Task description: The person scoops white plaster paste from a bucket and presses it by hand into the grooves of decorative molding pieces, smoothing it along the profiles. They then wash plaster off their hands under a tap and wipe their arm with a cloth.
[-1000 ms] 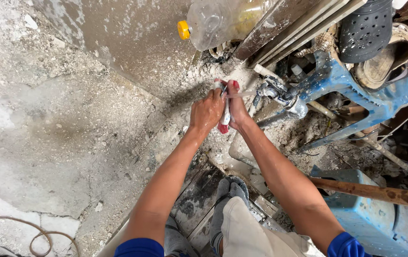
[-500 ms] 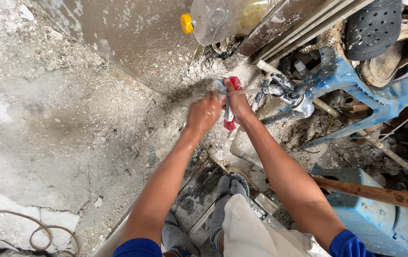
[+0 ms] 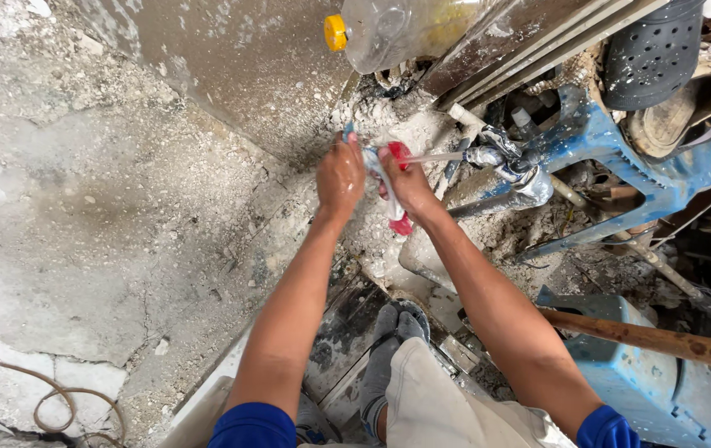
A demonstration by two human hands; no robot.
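My left hand [image 3: 339,177] and my right hand [image 3: 409,184] are pressed close together over a rubble-strewn floor, both gripping a small red and white tool [image 3: 394,192] between them. A thin stream of water [image 3: 437,156] runs from a taped metal tap [image 3: 505,166] on the right onto the tool and my right hand. A bit of blue shows above my left fingers. Most of the tool is hidden by my hands.
A clear plastic bottle with a yellow cap [image 3: 388,29] lies at the top. A blue plastic stool [image 3: 621,149] carries worn shoes [image 3: 671,75]. A wooden handle [image 3: 654,338] crosses a blue container [image 3: 662,390]. A cable [image 3: 48,398] coils at lower left. My foot [image 3: 388,348] rests below.
My hands have stayed under the tap, shifting slightly while rubbing the red and white tool; the view has drifted a little.
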